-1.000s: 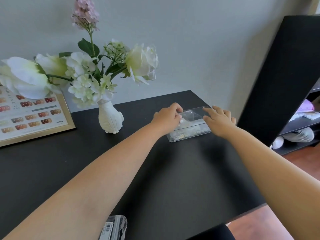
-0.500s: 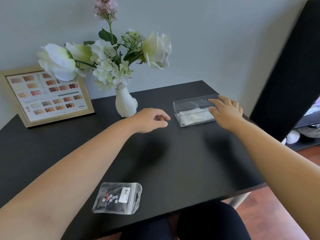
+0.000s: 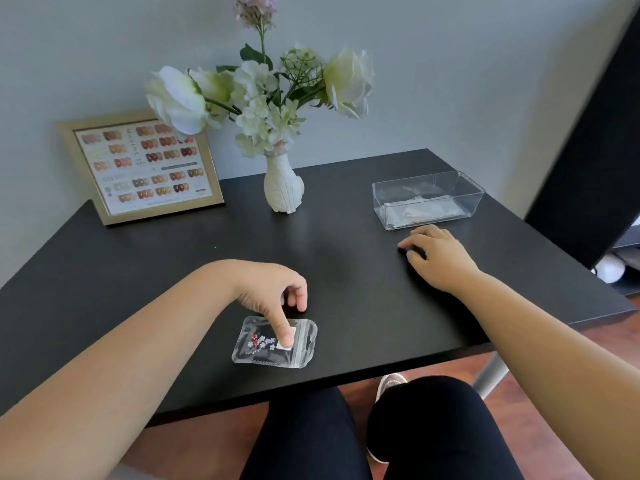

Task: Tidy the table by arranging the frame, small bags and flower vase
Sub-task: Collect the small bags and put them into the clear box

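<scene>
Near the front edge of the black bench (image 3: pixel 363 323) lay a small bag (image 3: pixel 275 342), flat, with its long axis running roughly left to right and its sealed hanging strip toward the right. The left hand (image 3: pixel 273 296) pressed one fingertip onto the bag's white label, the other fingers (image 3: pixel 299 299) curled loosely above; nothing was gripped yet. The right hand (image 3: pixel 438 256) rested empty and relaxed on the bench, just in front of the clear box (image 3: pixel 427 199). Pinching the bag by an edge should lift it cleanly, since flat plastic slides easily. Vase (image 3: pixel 283 183) and frame (image 3: pixel 140 168) stood at the back.
</scene>
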The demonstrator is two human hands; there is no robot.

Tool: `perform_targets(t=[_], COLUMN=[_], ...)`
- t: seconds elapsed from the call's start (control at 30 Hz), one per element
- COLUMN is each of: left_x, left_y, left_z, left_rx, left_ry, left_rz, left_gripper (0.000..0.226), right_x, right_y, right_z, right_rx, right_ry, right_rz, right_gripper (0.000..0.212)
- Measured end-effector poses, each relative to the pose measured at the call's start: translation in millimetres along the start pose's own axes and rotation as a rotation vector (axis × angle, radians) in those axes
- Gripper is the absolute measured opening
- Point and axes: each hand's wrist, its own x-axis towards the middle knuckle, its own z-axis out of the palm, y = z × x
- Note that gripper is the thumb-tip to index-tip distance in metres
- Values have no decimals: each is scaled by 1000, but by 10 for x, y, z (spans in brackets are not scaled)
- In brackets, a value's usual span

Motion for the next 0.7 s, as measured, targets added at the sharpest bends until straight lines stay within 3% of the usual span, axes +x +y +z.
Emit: perform_targets(t=[0.27,0.5,0.7], left_x=[3,95,166], left_y=[43,-11,-35], left_z=[92,24,-68], left_rx=[81,-43,-229], left_ry=[72,101,6], left_rz=[-28,5,43], left_gripper=[47,49,41], right_x=[-17,-22,-23], right_y=[-10,-14,-14], right_z=[19,23,20], right_rx=[-105,-115,-94], right_ry=[-72,-72,-64], right_rz=[58,61,70], right_gripper=[36,37,36])
